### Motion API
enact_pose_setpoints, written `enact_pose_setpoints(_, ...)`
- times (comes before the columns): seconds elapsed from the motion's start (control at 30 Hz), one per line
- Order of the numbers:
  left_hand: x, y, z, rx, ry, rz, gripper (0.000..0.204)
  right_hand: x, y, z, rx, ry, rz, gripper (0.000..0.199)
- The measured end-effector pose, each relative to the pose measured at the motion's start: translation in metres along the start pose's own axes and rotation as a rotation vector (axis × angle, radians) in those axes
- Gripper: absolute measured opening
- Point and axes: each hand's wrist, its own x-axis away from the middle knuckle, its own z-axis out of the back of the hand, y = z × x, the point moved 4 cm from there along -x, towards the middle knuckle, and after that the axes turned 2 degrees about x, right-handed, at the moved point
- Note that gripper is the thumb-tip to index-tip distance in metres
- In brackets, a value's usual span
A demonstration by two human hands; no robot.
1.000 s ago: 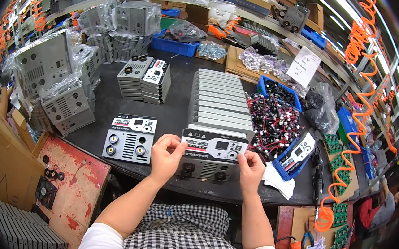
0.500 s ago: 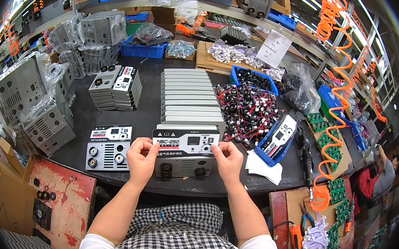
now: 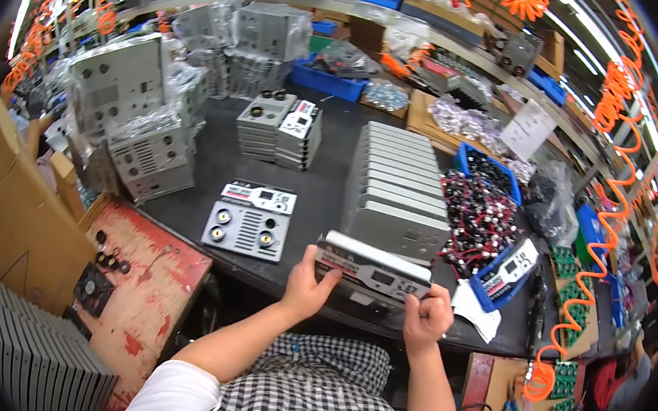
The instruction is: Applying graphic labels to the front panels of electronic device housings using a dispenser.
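Both hands grip a grey metal front panel (image 3: 374, 274) with a black-and-white label across its face. My left hand (image 3: 309, 288) pinches its left end, thumb on the front. My right hand (image 3: 427, 316) holds the right end with fingers curled. The panel is tilted, so its pale upper edge shows and its lower part is mostly hidden. Just behind it stands a row of bare grey panels (image 3: 400, 192). To the left, a labelled panel (image 3: 248, 222) with round brass-coloured sockets lies flat on the black table (image 3: 331, 182).
A stack of labelled panels (image 3: 273, 126) sits farther back. Plastic-wrapped grey casings (image 3: 138, 103) stand at left. Right of the row lie wired parts (image 3: 476, 218), a blue tray (image 3: 507, 276) of labels and white paper (image 3: 480, 313). An orange coiled hose (image 3: 621, 176) hangs at right.
My view has swung left, shifting the scene rightward. The held panel has tipped, showing its upper edge, and its right end is now lower. My right fingers have curled more tightly.
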Motion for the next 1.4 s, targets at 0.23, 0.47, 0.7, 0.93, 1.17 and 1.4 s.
enact_pose_setpoints(0.23,-0.022,0.015,0.068,-0.231,0.098,-0.052,0.019,-0.001,0.036,-0.022,0.105,-0.096,-0.215,0.031)
enact_pose_setpoints(0.47,-0.113,-0.094,0.19,0.01,0.189,0.572,0.039,0.033,0.093,-0.035,-0.065,0.033,-0.578,0.037)
enact_pose_setpoints(0.7,-0.114,-0.108,0.18,-0.951,-0.052,0.609,0.072,0.042,0.108,-0.031,-0.088,0.026,-0.677,0.033)
enact_pose_setpoints(0.93,-0.1,-0.104,0.186,-0.874,0.056,0.427,0.058,0.04,0.112,-0.033,-0.107,0.015,-0.702,0.027)
enact_pose_setpoints(1.17,-0.103,-0.069,0.172,-0.939,0.068,0.269,0.044,0.038,0.115,-0.035,-0.056,-0.031,-0.679,0.028)
enact_pose_setpoints(1.4,-0.071,-0.014,0.025,-0.253,-0.174,0.027,0.038,0.035,0.121,-0.035,-0.038,-0.021,-0.621,0.025)
